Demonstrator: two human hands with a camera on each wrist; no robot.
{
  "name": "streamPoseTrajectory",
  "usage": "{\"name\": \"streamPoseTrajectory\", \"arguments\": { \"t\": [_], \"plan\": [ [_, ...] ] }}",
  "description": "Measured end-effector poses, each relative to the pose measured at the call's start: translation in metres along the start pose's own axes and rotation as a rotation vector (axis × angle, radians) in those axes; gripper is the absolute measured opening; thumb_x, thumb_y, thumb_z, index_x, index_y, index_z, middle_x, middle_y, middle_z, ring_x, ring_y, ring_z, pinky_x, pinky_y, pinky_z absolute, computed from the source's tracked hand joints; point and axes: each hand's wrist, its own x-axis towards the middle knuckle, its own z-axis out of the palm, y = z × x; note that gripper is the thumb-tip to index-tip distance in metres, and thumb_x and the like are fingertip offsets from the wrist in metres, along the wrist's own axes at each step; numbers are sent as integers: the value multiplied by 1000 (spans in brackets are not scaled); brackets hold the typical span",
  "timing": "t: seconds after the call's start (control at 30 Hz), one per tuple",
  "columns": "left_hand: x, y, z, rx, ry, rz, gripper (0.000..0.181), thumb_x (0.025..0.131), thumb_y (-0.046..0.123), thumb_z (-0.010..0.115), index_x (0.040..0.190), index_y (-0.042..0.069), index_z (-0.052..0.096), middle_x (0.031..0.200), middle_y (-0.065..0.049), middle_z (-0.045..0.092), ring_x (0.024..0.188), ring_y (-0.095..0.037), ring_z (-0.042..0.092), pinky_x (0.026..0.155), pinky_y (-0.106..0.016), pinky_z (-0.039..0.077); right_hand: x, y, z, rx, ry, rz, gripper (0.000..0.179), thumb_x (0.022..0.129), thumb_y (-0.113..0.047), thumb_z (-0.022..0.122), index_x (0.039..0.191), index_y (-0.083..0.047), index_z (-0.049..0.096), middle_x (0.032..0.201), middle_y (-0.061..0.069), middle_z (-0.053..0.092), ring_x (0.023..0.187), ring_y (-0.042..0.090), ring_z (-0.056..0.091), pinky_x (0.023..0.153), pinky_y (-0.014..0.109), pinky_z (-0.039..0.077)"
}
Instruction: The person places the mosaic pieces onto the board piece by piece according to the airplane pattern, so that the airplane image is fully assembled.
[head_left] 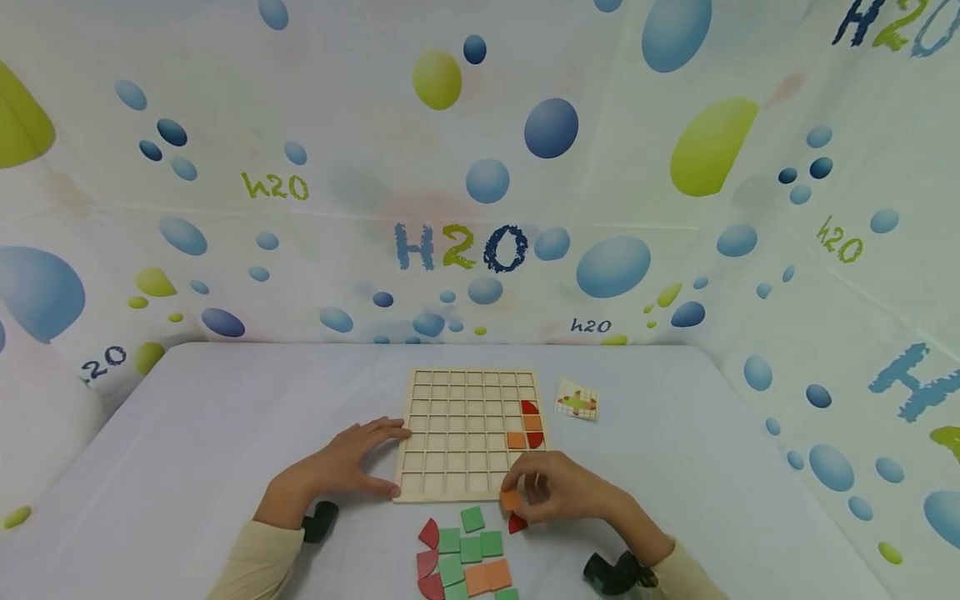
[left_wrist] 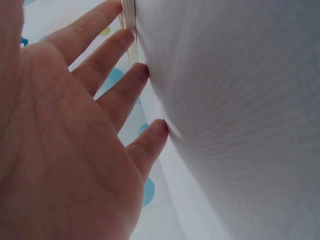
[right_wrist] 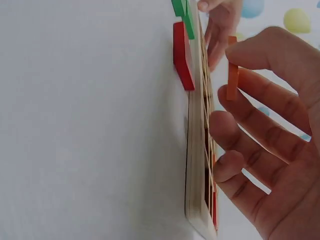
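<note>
My right hand (head_left: 558,487) pinches an orange square tile (right_wrist: 232,70) between thumb and fingers, just over the near right edge of the wooden grid board (head_left: 457,462). In the board's right columns sit two orange squares and two red quarter-round tiles (head_left: 529,407). My left hand (head_left: 348,458) has its fingers spread along the board's left side, thumb at the near left corner. In the left wrist view the fingertips (left_wrist: 141,70) reach the board's edge and the cloth. Partly behind the right hand lies a red quarter-round piece (head_left: 517,523).
Loose green squares (head_left: 448,540), orange squares (head_left: 498,573) and red quarter-rounds (head_left: 428,533) lie on the white cloth in front of the board. A small pattern card (head_left: 577,401) lies to the right of the board. Behind the table hangs a printed curtain (head_left: 337,275).
</note>
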Motion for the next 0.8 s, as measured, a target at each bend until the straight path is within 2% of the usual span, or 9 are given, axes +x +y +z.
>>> {"name": "streamPoseTrajectory", "arguments": {
  "t": [0.37,0.57,0.8],
  "plan": [
    [0,3,0,-10,-5,-21,75,75,37,83,137,8,52,147,-21,43,137,-46,33,109,-71,19,2,14,-7,-28,94,31,21,85,-8,73,105,-10,68,92,-1,67,67,13,57,59,20,52],
    [-1,2,0,3,6,-17,75,75,38,84,136,8,52,147,-20,43,137,-44,34,108,-71,19,4,18,-11,-48,149,47,22,84,-2,73,105,-6,69,91,4,68,66,18,57,58,21,51],
    [-1,4,0,4,10,-3,75,75,37,84,136,8,53,146,-20,44,137,-45,34,108,-71,20,8,22,-15,-59,168,79,21,85,-4,73,106,-4,68,95,7,67,70,21,57,60,23,51]
  ]
}}
